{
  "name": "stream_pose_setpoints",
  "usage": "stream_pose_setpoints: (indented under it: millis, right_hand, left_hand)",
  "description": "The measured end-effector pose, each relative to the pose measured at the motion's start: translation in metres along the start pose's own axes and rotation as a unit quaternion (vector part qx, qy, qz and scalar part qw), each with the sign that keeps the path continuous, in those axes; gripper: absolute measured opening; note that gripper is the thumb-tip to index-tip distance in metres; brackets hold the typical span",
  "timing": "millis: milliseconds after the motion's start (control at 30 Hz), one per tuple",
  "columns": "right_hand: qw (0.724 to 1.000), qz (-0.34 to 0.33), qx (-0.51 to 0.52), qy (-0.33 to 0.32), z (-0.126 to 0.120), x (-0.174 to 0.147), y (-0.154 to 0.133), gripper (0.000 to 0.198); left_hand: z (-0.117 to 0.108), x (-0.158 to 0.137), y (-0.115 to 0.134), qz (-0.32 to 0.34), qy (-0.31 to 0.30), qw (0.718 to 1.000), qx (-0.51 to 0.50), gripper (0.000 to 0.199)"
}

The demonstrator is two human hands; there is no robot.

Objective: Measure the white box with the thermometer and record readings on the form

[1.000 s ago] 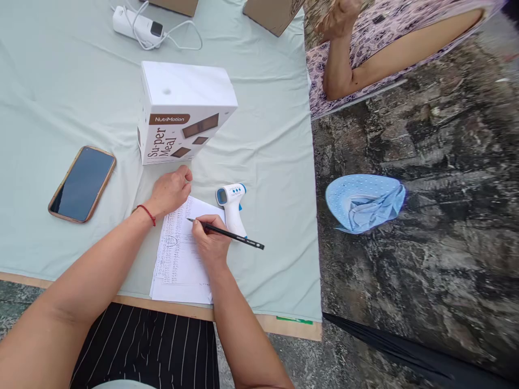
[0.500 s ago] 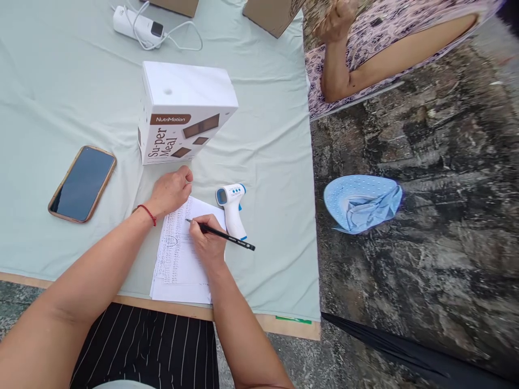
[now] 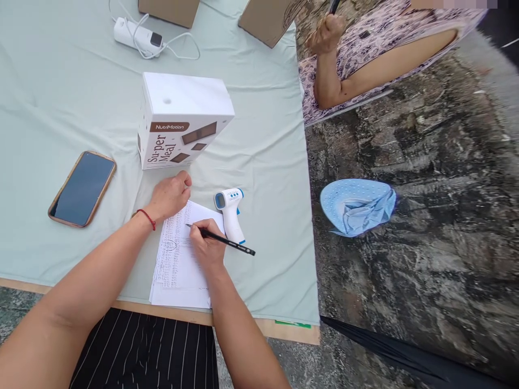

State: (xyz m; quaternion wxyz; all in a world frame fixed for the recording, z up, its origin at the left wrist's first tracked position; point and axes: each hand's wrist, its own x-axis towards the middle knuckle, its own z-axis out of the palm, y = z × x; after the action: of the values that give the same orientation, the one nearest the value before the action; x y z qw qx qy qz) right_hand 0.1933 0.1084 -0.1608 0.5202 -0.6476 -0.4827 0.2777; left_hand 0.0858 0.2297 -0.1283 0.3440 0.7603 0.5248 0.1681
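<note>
My right hand (image 3: 208, 243) grips a black pencil (image 3: 233, 243), its point over a sheet of paper (image 3: 184, 265) filled with rows of small writing and a circled spot. More sheets lie under it. My left hand (image 3: 170, 194), with a red cord at the wrist, rests curled at the top left of the papers, fingers folded in. Just beyond it a white box (image 3: 186, 100) labelled NutriMotion stands upright. A white and blue infrared thermometer (image 3: 231, 216) lies right of the papers, close to my right hand.
A phone in a brown case (image 3: 82, 189) lies at left. Behind the box are a white device with a cable (image 3: 138, 38) and cardboard boxes (image 3: 263, 21). Past the table's right edge, another person's arm (image 3: 328, 70) shows, and a blue hat (image 3: 357, 208) lies on the rough ground.
The view has shifted slightly, so the table things sit a little lower. My hands keep nearly the same pose over the papers. The other person's hand now shows a dark object above it.
</note>
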Motion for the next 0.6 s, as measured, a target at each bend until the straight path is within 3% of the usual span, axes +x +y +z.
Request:
stream_pose_setpoints:
  millis: [600]
  right_hand:
    - [1.000,-0.002,-0.019,-0.006,-0.0009,-0.0001,0.0005,0.010]
  left_hand:
    - [0.0023,0.0008,-0.0004,0.010,0.005,1.000,0.002,0.018]
